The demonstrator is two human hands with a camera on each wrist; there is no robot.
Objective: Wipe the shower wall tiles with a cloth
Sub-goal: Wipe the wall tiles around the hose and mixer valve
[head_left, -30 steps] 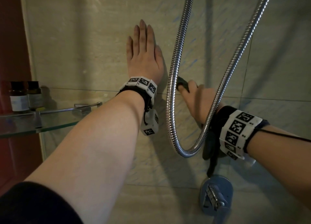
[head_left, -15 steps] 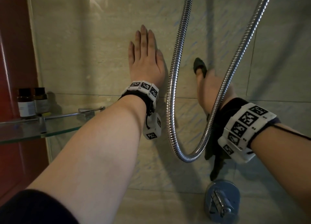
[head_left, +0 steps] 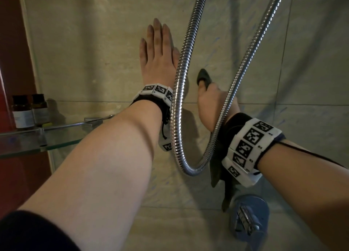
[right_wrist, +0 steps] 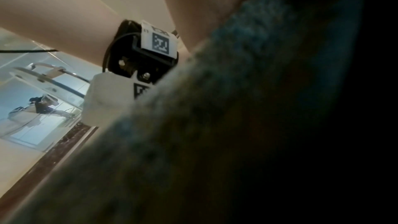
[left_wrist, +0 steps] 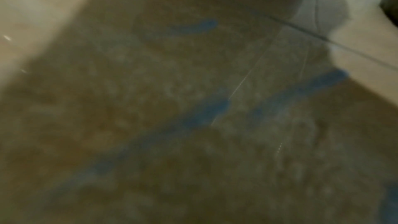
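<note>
1. Cloth (head_left: 204, 79) sits under the right hand (head_left: 213, 103), pressed against the shower wall tiles (head_left: 85, 52) just right of the shower hose (head_left: 181, 84). Its dark tip shows above the fingertips and a loose tail hangs below the wrist, toward the chrome valve (head_left: 249, 218).
2. The right hand's fingers are hidden behind the hand and the hose, so I cannot tell whether they curl round the cloth or lie flat on it. The right wrist view shows only blurred cloth close to the lens.
3. The left hand (head_left: 158, 56) lies flat on the tile just left of the hose, fingers straight and together, holding nothing. It probably serves as a brace; keeping it planted would steady the body during the stroke.
4. Faint blue streaks (left_wrist: 193, 120) mark the tile. The stroke should overlap them with firm, even palm pressure.
5. The hose loop crosses in front of the right wrist. The hand should work behind the hose without snagging the cloth's tail on it.
6. The glass shelf (head_left: 37, 141), well left of the hose, carries two small bottles (head_left: 30, 111); wide strokes should stop short of it.
</note>
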